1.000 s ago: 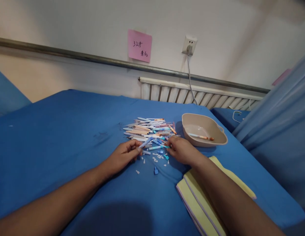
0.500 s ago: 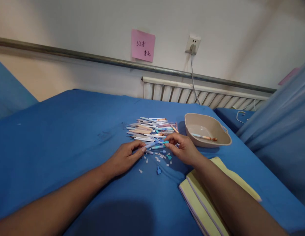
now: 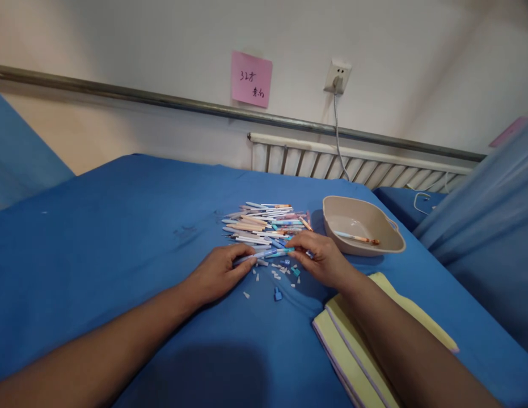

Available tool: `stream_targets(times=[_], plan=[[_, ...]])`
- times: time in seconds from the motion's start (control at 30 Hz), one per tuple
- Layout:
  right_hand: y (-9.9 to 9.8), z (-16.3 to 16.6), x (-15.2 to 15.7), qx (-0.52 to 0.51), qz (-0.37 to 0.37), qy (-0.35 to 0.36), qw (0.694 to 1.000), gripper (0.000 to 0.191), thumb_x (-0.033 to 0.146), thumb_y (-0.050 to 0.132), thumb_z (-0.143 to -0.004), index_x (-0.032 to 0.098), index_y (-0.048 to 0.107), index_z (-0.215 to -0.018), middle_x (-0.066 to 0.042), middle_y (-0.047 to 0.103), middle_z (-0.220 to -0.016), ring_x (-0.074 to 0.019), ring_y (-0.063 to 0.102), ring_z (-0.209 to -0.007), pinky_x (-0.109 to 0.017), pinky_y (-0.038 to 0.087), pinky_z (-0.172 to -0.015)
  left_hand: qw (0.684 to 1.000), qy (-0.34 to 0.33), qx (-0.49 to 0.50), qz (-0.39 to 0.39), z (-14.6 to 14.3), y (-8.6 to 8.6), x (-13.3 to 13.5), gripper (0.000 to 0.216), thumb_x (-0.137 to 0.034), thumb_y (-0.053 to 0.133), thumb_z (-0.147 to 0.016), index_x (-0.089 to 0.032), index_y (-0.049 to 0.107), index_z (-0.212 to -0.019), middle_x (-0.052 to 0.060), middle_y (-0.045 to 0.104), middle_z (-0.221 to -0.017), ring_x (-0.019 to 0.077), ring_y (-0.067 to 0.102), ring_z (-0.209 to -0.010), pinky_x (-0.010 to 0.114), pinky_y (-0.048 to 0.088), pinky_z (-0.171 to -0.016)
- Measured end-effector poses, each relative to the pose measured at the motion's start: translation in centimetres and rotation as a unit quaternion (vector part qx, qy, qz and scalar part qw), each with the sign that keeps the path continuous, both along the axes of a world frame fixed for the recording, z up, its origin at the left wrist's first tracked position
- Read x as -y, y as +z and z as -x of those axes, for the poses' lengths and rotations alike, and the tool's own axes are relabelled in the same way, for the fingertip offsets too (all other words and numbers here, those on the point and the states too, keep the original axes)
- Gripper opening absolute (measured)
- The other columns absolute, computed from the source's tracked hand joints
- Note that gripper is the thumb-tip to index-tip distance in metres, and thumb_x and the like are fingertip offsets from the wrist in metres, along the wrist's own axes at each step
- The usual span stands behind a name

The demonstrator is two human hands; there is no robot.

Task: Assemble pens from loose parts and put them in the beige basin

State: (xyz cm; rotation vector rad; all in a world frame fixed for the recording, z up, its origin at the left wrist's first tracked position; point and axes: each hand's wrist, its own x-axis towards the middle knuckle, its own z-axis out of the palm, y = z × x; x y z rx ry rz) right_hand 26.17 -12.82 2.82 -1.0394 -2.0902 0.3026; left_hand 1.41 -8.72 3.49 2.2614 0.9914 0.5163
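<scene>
My left hand (image 3: 216,272) has its thumb and fingers closed on the left part of a light blue pen (image 3: 267,254). At the pen's turquoise right end, my right hand (image 3: 319,259) pinches with thumb and fingertips. The pen lies level between both hands, just in front of a pile of pens and pen parts (image 3: 250,225) in white, peach, grey and blue. Below it are scattered small white tips (image 3: 276,274), a teal piece (image 3: 295,272) and a blue piece (image 3: 278,294). My fingers hide both ends of the held pen.
A beige basin (image 3: 349,249) stands right of the pile, with an orange and light blue pen (image 3: 357,237) inside. A folded yellow cloth (image 3: 344,334) lies under my right forearm. Behind the blue-covered table (image 3: 140,226) are a radiator (image 3: 306,161) and a plugged-in cable (image 3: 337,130).
The held pen now lies slightly lower and more level, with my hands still at its two ends. The whole view has shifted slightly, moving the scene a little to the right.
</scene>
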Motion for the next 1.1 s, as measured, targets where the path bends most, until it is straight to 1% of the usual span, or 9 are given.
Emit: stream_targets(times=[0.13, 0.3, 0.4, 0.57, 0.73, 0.93, 1.0, 1.03, 1.1], plan=[[-0.1, 0.0, 0.0, -0.002, 0.016, -0.004, 1.000, 0.014, 0.022, 0.055, -0.086, 0.020, 0.062, -0.098, -0.005, 0.063, -0.086, -0.0150, 0.058, -0.078, -0.028, 0.045, -0.072, 1.000, -0.004, 0.008, -0.009, 0.0, -0.1, 0.1, 0.028, -0.038, 0.043, -0.086, -0.020, 0.064, -0.091, 0.000, 0.066, -0.083, 0.0158, 0.058, -0.076, 0.025, 0.043, -0.071], [-0.2, 0.4, 0.0, 0.002, 0.025, 0.010, 1.000, 0.012, 0.021, 0.056, -0.085, 0.020, 0.063, -0.095, -0.004, 0.064, -0.082, -0.0147, 0.058, -0.076, -0.027, 0.044, -0.070, 1.000, -0.017, 0.009, -0.007, 0.0, -0.3, 0.1, 0.027, -0.038, 0.045, -0.085, -0.019, 0.064, -0.090, 0.000, 0.066, -0.083, 0.0156, 0.057, -0.077, 0.024, 0.042, -0.071], [-0.2, 0.7, 0.0, -0.007, 0.036, 0.000, 0.999, 0.011, 0.024, 0.056, -0.085, 0.020, 0.064, -0.092, -0.003, 0.063, -0.078, -0.0136, 0.057, -0.072, -0.025, 0.043, -0.067, 1.000, -0.017, 0.007, -0.008, 0.0, -0.5, 0.1, 0.028, -0.040, 0.045, -0.086, -0.019, 0.064, -0.090, 0.000, 0.065, -0.081, 0.0152, 0.057, -0.076, 0.024, 0.042, -0.069], [-0.1, 1.0, 0.0, -0.019, 0.090, -0.022, 0.995, 0.012, 0.028, 0.056, -0.085, 0.018, 0.063, -0.083, 0.000, 0.060, -0.066, -0.0108, 0.053, -0.060, -0.021, 0.039, -0.058, 1.000, -0.029, 0.009, -0.010, 0.1, -0.8, -0.1, 0.029, -0.040, 0.043, -0.087, -0.019, 0.063, -0.089, 0.000, 0.064, -0.079, 0.0146, 0.057, -0.074, 0.024, 0.042, -0.069], [-0.1, 1.1, 0.1, -0.021, 0.138, -0.040, 0.989, 0.019, 0.030, 0.052, -0.087, 0.018, 0.059, -0.076, 0.002, 0.057, -0.060, -0.0096, 0.050, -0.056, -0.020, 0.035, -0.055, 0.999, -0.042, 0.015, -0.014, 0.1, -0.7, -0.2, 0.028, -0.038, 0.043, -0.087, -0.019, 0.063, -0.089, 0.000, 0.064, -0.080, 0.0146, 0.056, -0.075, 0.024, 0.042, -0.069], [0.0, 1.0, 0.1, 0.028, 0.129, -0.045, 0.990, 0.035, 0.036, 0.042, -0.092, 0.018, 0.052, -0.064, 0.001, 0.053, -0.056, -0.0103, 0.049, -0.053, -0.022, 0.035, -0.055, 0.999, -0.046, 0.011, 0.010, 0.0, -0.5, 0.2, 0.029, -0.041, 0.043, -0.087, -0.019, 0.063, -0.090, 0.000, 0.064, -0.081, 0.0146, 0.056, -0.074, 0.023, 0.041, -0.068], [0.1, 0.9, 0.2, 0.035, 0.119, -0.045, 0.991, 0.033, 0.036, 0.038, -0.094, 0.018, 0.056, -0.073, 0.000, 0.056, -0.061, -0.0117, 0.052, -0.058, -0.023, 0.038, -0.059, 0.999, -0.046, 0.011, 0.016, -0.1, -0.4, 0.3, 0.029, -0.041, 0.043, -0.087, -0.020, 0.063, -0.089, 0.000, 0.064, -0.079, 0.0144, 0.055, -0.073, 0.023, 0.041, -0.067], [0.2, 0.9, 0.3, 0.027, 0.114, -0.045, 0.992, 0.028, 0.035, 0.038, -0.093, 0.018, 0.058, -0.082, -0.001, 0.059, -0.066, -0.0125, 0.054, -0.061, -0.024, 0.039, -0.062, 0.999, -0.045, 0.013, 0.021, -0.1, -0.4, 0.3, 0.029, -0.041, 0.043, -0.087, -0.020, 0.063, -0.089, 0.000, 0.063, -0.078, 0.0143, 0.055, -0.072, 0.023, 0.041, -0.066], [0.2, 0.9, 0.5, -0.005, 0.103, -0.045, 0.994, 0.022, 0.034, 0.044, -0.091, 0.019, 0.055, -0.101, -0.002, 0.061, -0.076, -0.0132, 0.056, -0.066, -0.025, 0.041, -0.065, 0.998, -0.041, 0.021, 0.036, -0.1, -0.4, 0.3, 0.030, -0.041, 0.043, -0.087, -0.019, 0.063, -0.087, -0.001, 0.062, -0.075, 0.0139, 0.054, -0.070, 0.023, 0.040, -0.065]])
